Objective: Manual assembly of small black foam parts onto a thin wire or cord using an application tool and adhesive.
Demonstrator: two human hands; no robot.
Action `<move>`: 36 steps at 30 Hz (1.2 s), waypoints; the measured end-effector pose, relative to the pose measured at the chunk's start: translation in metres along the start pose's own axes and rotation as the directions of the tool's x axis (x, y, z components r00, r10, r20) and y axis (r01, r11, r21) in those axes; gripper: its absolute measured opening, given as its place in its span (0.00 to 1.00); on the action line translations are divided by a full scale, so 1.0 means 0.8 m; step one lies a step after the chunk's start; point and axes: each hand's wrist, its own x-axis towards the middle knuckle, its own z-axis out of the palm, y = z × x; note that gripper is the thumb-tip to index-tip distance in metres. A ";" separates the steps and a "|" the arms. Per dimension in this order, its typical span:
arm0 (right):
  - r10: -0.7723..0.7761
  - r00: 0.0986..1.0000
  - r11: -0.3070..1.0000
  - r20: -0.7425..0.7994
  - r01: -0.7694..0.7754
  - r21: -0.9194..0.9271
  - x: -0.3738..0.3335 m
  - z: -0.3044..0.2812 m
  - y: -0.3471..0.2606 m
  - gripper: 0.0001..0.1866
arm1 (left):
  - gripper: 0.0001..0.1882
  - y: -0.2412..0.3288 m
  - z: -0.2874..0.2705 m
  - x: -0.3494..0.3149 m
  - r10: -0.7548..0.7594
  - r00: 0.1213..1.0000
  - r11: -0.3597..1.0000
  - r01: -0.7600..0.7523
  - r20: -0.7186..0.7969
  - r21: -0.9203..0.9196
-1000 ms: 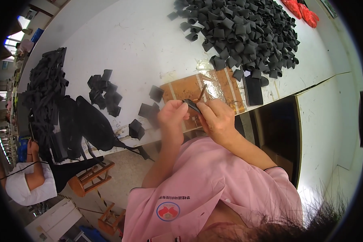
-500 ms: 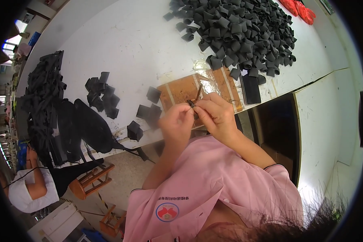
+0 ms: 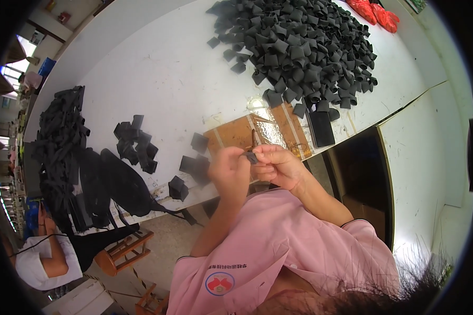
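Note:
My left hand (image 3: 230,172) and my right hand (image 3: 276,165) meet just above the near edge of the white table (image 3: 173,79). Together they pinch a small dark piece (image 3: 251,156), with a thin brown stick (image 3: 253,139) rising from between the fingers. Right behind the hands lies a brown board (image 3: 235,133) with a shiny clear sheet (image 3: 270,129) on it. A few black folded pieces (image 3: 194,163) lie just left of my left hand.
A large heap of black folded pieces (image 3: 299,47) fills the table's far right. A black rectangular block (image 3: 321,128) lies beside the board. Black straps and bands (image 3: 63,142) pile at the left. Another person in white (image 3: 34,262) sits lower left near wooden stools (image 3: 122,252).
Both hands have drawn back from the board toward my body, off the table edge, still holding the small dark piece between them.

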 end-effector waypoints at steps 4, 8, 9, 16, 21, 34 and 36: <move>-0.054 0.997 0.935 -0.062 0.028 -0.353 -0.008 0.018 -0.017 0.13 | 0.07 0.009 -0.004 0.011 -0.203 0.978 0.973 0.206 0.043 -0.105; -0.205 0.976 0.712 0.069 0.197 -0.674 -0.009 0.058 -0.056 0.14 | 0.08 0.054 -0.013 0.042 -0.175 0.786 0.097 0.614 0.593 -0.784; -0.218 0.968 0.700 0.124 0.244 -0.671 -0.003 0.063 -0.066 0.14 | 0.07 0.064 -0.013 0.047 -0.226 0.760 0.047 0.633 0.609 -0.772; -0.152 0.970 0.784 0.189 0.234 -0.574 0.022 0.029 -0.060 0.14 | 0.08 0.032 -0.013 0.047 -0.295 0.766 0.297 0.642 0.571 -0.707; -0.647 0.724 0.228 0.239 0.483 -0.845 0.015 0.028 -0.052 0.14 | 0.20 0.058 0.000 0.054 0.102 0.977 0.987 -0.076 0.186 -0.140; -0.628 0.320 -0.572 0.709 0.429 -0.699 -0.004 0.064 -0.044 0.11 | 0.04 0.062 0.000 0.044 -0.132 0.991 0.849 0.101 -0.024 -0.518; -0.623 0.300 -0.602 0.723 0.406 -0.687 -0.002 0.064 -0.044 0.10 | 0.04 0.060 -0.001 0.042 -0.125 0.992 0.844 0.091 -0.029 -0.529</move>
